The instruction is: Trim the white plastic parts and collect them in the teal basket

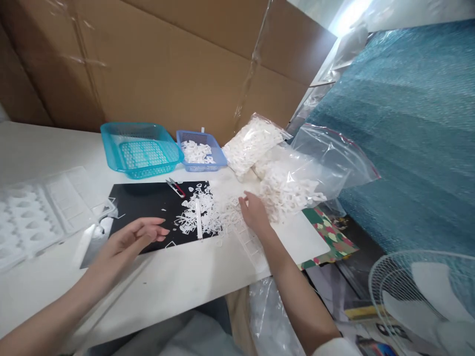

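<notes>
My left hand [143, 235] hovers over the front of a black mat [135, 202], its fingers loosely stretched and slightly apart, holding nothing I can see. On the mat's right side lies a heap of small white plastic pieces [187, 220], with a flat white strip [199, 217] across it. My right hand [254, 212] is beside more white pieces [228, 210], between the heap and an open clear bag [289, 190] of white parts. Its fingertips are drawn together; whatever they hold is too small to make out. Thread snips [175, 188] rest at the mat's back edge.
Behind the mat stand a turquoise basket [141, 170] and a smaller blue basket [208, 166] of white parts. A filled bag [256, 141] leans beside them. White moulded trays [29, 217] lie at left. Cardboard [166, 64] walls the back; a fan [426, 296] stands at right.
</notes>
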The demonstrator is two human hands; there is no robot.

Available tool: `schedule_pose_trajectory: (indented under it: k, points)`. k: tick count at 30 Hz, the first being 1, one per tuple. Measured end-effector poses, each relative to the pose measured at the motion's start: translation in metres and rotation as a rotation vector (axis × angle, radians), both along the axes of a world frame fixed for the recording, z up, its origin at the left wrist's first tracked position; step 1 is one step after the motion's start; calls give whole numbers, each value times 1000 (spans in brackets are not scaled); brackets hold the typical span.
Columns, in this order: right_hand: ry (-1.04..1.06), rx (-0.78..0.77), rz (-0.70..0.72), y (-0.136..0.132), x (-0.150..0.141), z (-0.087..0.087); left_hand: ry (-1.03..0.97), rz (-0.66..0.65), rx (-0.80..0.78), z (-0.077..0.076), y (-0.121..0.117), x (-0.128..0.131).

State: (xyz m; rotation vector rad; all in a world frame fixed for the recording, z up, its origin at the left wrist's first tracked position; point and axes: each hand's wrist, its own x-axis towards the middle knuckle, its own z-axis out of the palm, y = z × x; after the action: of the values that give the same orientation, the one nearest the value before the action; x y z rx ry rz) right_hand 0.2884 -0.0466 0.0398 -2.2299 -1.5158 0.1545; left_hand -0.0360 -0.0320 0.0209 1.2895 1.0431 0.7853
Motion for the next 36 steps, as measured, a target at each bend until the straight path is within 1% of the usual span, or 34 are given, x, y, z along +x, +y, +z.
schedule_pose_trajectory:
  k: [3, 6, 9, 12, 14, 17, 19, 21, 23, 25, 27, 29, 31, 33, 34, 36]
  points:
    - [-124, -21, -8, 27, 8, 7, 71, -44, 72, -10, 9, 4]
    - [-178, -161, 4, 64, 14, 9, 113, -88, 160, -15, 16, 10]
    - [-176, -312, -37, 98, 21, 6, 179, -126, 239, -14, 23, 12]
    - [-139, -378, -65, 115, 28, 5, 231, -179, 325, -9, 31, 11]
    - [-100, -359, -63, 116, 32, 10, 247, -212, 352, -7, 36, 11]
    - [-2, -251, -23, 109, 29, 24, 230, -226, 359, -7, 42, 16]
    - [113, -166, 52, 103, 20, 32, 191, -225, 369, -9, 43, 22]
    - [281, -111, 172, 96, 3, 35, 148, -213, 376, -11, 44, 27]
    - [484, -92, 295, 88, -20, 29, 106, -207, 352, -13, 45, 30]
    - [681, -83, 377, 79, -44, 18, 57, -198, 287, -16, 46, 31]
    - [848, -73, 422, 70, -68, 4, -6, -185, 201, -20, 47, 30]
    - [974, -63, 441, 62, -88, -8, -79, -165, 126, -23, 49, 29]
    - [1052, -52, 444, 56, -102, -17, -141, -152, 61, -25, 50, 28]
    - [1103, -44, 438, 52, -109, -23, -178, -127, 1, -26, 52, 28]
    - [1092, -18, 436, 51, -110, -24, -197, -110, -37, -25, 54, 28]
    - [963, 99, 428, 50, -106, -26, -283, -84, -142, -25, 55, 27]
